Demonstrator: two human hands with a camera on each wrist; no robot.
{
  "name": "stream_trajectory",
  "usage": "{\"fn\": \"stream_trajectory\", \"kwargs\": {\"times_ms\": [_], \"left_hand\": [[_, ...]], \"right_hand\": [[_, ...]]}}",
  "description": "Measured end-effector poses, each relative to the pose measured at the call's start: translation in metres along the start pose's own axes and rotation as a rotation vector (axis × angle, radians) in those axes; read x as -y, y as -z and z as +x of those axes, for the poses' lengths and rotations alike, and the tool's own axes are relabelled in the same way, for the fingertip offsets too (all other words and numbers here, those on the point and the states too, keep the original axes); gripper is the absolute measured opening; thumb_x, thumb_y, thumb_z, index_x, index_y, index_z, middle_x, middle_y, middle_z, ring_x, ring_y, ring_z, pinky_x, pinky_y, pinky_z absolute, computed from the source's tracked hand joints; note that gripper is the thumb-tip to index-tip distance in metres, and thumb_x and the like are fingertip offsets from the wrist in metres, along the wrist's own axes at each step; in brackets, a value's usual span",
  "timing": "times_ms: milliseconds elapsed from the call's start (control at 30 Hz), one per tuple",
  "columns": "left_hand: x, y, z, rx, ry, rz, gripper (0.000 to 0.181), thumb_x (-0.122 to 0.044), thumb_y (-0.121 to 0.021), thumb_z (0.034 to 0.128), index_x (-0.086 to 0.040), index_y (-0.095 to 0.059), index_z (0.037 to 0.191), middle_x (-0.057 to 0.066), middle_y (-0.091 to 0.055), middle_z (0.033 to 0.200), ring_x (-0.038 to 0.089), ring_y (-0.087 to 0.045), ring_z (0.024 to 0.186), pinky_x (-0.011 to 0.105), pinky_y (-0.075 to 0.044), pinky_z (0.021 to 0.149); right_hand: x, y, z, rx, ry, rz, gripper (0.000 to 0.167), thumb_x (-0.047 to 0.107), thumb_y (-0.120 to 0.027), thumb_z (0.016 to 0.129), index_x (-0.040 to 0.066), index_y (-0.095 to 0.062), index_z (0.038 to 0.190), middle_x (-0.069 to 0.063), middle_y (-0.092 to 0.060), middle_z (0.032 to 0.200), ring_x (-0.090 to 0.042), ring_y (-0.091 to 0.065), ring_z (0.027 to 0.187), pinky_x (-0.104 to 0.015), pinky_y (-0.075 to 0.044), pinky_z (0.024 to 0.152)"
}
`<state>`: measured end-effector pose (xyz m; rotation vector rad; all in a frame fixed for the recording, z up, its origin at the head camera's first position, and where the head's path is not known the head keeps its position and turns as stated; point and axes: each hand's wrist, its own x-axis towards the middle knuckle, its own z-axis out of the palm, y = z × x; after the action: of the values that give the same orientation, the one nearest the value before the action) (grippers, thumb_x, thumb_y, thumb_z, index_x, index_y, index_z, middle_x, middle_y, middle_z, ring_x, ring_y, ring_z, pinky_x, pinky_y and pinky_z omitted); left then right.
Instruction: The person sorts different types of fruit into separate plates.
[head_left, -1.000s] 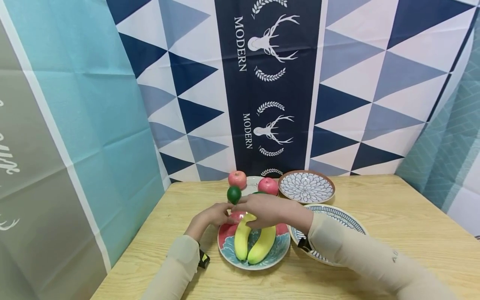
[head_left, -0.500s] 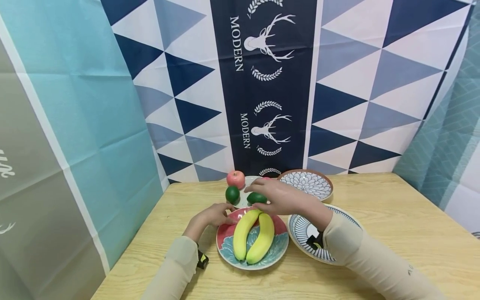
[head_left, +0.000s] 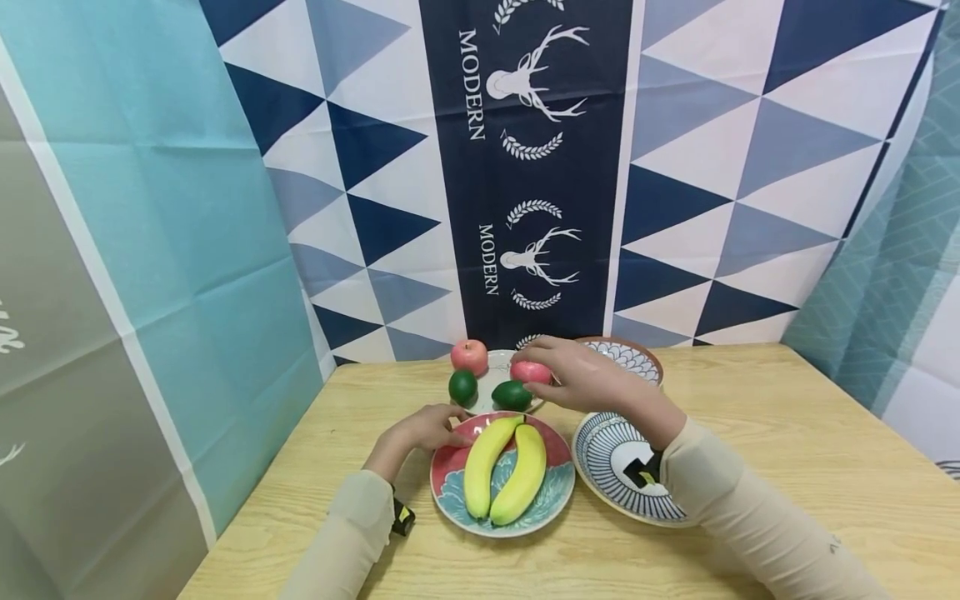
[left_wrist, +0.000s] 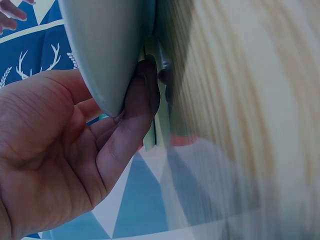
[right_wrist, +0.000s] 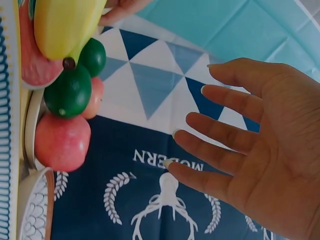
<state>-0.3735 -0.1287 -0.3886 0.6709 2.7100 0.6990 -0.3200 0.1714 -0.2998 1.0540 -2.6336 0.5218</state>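
Note:
My left hand [head_left: 423,429] grips the far left rim of a red and teal plate [head_left: 557,493], its fingers bent under the edge in the left wrist view, where the plate's pale underside [left_wrist: 107,45] shows. On that plate lie two yellow bananas, the left banana [head_left: 480,479] and the right banana [head_left: 522,479], stem ends together at the far side. My right hand [head_left: 585,377] hovers at the back right, beside a red fruit [head_left: 529,372]. In the right wrist view that hand [right_wrist: 265,145] has its fingers spread, with nothing in it.
A pale plate [head_left: 491,407] behind holds two green fruits [head_left: 462,386], the red fruit and an apple [head_left: 469,357]. A blue-striped plate [head_left: 600,467] stands at the right, partly under my right forearm. Behind it is a brown-rimmed plate [head_left: 637,358]. A patterned curtain [head_left: 540,167] hangs behind the table.
My right hand has moved from over the bananas' stem ends to the back right, uncovering the bananas and a green fruit. The left hand has stayed at the plate's rim.

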Motion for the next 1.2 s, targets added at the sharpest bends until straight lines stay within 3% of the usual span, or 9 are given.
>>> {"fn": "stream_trajectory", "kwargs": {"times_ms": [200,467,767,933,1200], "left_hand": [[-0.001,0.000,0.000,-0.005,-0.003,0.014,0.031,-0.029,-0.079,0.0973,-0.014,-0.072,0.123,0.003,-0.068,0.109,0.023,-0.058,0.099,0.038,-0.053,0.086],[0.001,-0.001,0.000,-0.006,0.005,0.006,0.030,-0.031,-0.079,0.0973,-0.015,-0.072,0.122,0.003,-0.068,0.109,0.023,-0.059,0.098,0.036,-0.053,0.084],[0.001,-0.001,0.000,-0.005,-0.006,0.001,0.027,-0.027,-0.079,0.0973,-0.014,-0.071,0.120,0.004,-0.067,0.105,0.022,-0.059,0.092,0.033,-0.052,0.075],[0.000,-0.001,-0.001,0.004,-0.008,-0.013,0.026,-0.025,-0.078,0.0984,-0.012,-0.070,0.120,0.005,-0.067,0.105,0.020,-0.061,0.088,0.031,-0.054,0.070],[-0.001,-0.001,-0.002,0.000,0.003,-0.020,0.024,-0.026,-0.079,0.0977,-0.014,-0.071,0.118,0.005,-0.067,0.106,0.023,-0.059,0.095,0.035,-0.052,0.080]], "right_hand": [[-0.007,0.011,-0.006,-0.026,-0.066,-0.037,0.041,0.032,-0.075,0.098,0.024,-0.069,0.138,-0.001,-0.065,0.134,-0.024,-0.063,0.121,-0.048,-0.056,0.100],[-0.024,0.020,-0.020,-0.063,-0.085,-0.072,0.043,0.029,-0.075,0.099,0.017,-0.068,0.140,-0.006,-0.067,0.134,-0.029,-0.064,0.123,-0.053,-0.055,0.101],[-0.046,0.027,-0.038,-0.052,-0.103,-0.097,0.037,0.025,-0.073,0.100,0.020,-0.069,0.137,-0.005,-0.068,0.135,-0.034,-0.063,0.127,-0.057,-0.050,0.106],[-0.056,0.034,-0.053,-0.063,-0.133,-0.116,0.042,0.027,-0.075,0.100,0.012,-0.067,0.139,-0.012,-0.068,0.134,-0.036,-0.066,0.119,-0.057,-0.053,0.099],[-0.074,0.041,-0.071,-0.060,-0.196,-0.135,0.049,0.038,-0.079,0.097,0.008,-0.069,0.134,-0.011,-0.070,0.130,-0.028,-0.070,0.107,-0.051,-0.058,0.089]]}}
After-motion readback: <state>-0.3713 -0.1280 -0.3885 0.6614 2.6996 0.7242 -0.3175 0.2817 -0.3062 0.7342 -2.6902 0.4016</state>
